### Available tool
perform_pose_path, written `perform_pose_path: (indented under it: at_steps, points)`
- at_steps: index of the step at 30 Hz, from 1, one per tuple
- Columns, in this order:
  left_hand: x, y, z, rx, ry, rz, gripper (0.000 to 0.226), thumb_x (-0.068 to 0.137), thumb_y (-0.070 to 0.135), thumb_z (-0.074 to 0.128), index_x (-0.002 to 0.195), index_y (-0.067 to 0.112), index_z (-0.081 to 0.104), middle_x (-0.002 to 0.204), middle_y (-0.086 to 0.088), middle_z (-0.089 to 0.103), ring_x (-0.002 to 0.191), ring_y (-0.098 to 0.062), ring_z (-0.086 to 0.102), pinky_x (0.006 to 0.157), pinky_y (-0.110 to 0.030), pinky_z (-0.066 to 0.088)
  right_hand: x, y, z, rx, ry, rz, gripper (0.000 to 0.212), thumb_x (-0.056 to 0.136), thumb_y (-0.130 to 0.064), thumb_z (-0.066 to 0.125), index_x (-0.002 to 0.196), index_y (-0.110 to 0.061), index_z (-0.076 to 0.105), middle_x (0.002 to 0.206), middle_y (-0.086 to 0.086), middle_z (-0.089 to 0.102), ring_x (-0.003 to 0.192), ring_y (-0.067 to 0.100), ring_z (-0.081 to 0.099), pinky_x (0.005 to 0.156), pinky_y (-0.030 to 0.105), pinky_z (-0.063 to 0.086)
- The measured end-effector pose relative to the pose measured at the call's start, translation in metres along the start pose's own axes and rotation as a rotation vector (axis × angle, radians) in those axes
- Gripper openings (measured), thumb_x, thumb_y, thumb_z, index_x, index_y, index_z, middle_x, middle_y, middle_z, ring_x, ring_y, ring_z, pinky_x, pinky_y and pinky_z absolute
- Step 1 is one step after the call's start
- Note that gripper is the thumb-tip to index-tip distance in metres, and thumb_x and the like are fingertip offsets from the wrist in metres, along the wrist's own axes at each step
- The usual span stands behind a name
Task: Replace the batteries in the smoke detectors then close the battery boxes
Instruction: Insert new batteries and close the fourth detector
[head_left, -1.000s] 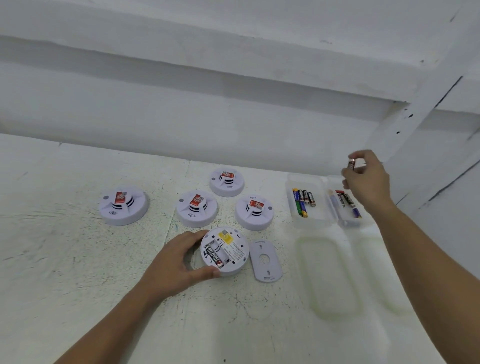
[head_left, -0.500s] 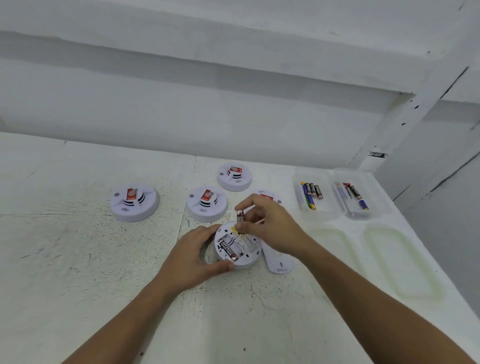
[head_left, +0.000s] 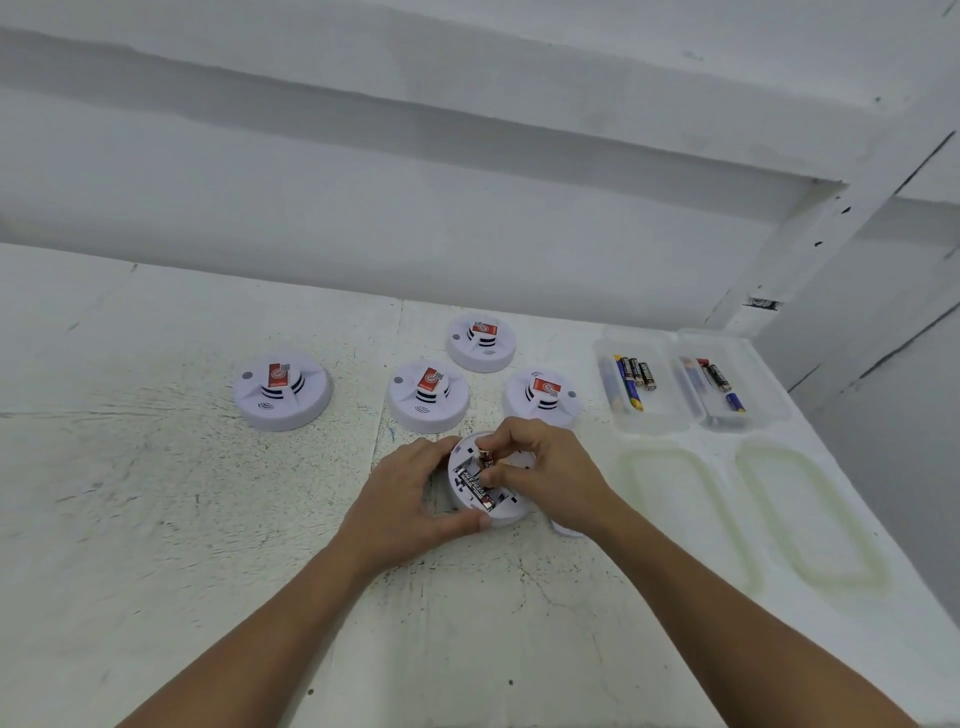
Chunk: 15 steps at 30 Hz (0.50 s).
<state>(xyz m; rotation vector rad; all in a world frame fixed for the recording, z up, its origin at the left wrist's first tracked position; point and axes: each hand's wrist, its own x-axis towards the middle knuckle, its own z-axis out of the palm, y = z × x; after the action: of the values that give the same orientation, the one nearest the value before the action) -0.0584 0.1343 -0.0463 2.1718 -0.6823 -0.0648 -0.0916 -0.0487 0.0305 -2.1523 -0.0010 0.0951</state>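
Observation:
An upturned white smoke detector (head_left: 506, 512) lies on the table with its battery bay open; one dark battery (head_left: 475, 486) lies in the bay. My left hand (head_left: 410, 493) grips the detector's left rim, thumb along the near edge. My right hand (head_left: 540, 467) pinches a second battery (head_left: 487, 457) and holds it against the bay beside the first. The loose white cover plate (head_left: 566, 530) peeks out from under my right wrist.
Several more white detectors sit face up behind: (head_left: 282, 389), (head_left: 429, 396), (head_left: 481, 343), (head_left: 543, 396). Two clear boxes of batteries (head_left: 665, 415), (head_left: 763, 410) stand at the right, with their lids (head_left: 634, 499) lying nearer. A wall rises behind; the table's right edge (head_left: 914, 571) is close.
My right hand brought a battery from the box area at the right over to the open detector and lowered it into the bay. My left hand kept hold of the detector.

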Motion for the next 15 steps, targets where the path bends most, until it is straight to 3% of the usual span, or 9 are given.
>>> perform_pose_path:
  at_steps: [4, 8, 15]
  points:
    - [0.002, 0.009, 0.002, 0.109, -0.013, -0.005, 0.097, 0.052, 0.090, 0.055, 0.133, 0.039, 0.041, 0.110, 0.019, 0.053, 0.101, -0.004, 0.047, 0.091, -0.029, 0.039, 0.002, 0.000, 0.002, -0.007, 0.003, 0.012, 0.029, 0.073, -0.011, 0.076, 0.072, -0.036, 0.062, 0.086, -0.018, 0.069, 0.083, -0.010, 0.059, 0.072, 0.009, 0.048]
    - [0.003, 0.013, 0.006, 0.196, -0.008, -0.062, 0.104, 0.050, 0.096, 0.043, 0.136, 0.039, 0.034, 0.110, 0.018, 0.048, 0.102, -0.005, 0.041, 0.093, -0.027, 0.032, 0.003, -0.003, 0.001, -0.012, -0.026, 0.021, 0.018, 0.074, -0.010, 0.076, 0.080, -0.025, 0.068, 0.084, -0.023, 0.067, 0.079, -0.015, 0.057, 0.067, 0.002, 0.042]
    - [0.002, 0.012, 0.009, 0.253, 0.011, -0.062, 0.101, 0.057, 0.095, 0.036, 0.135, 0.030, 0.039, 0.110, 0.013, 0.050, 0.105, -0.009, 0.044, 0.095, -0.031, 0.034, 0.008, -0.004, 0.001, -0.014, -0.055, 0.064, 0.019, 0.073, -0.008, 0.077, 0.084, -0.023, 0.070, 0.080, -0.013, 0.070, 0.081, 0.001, 0.066, 0.070, 0.016, 0.054]
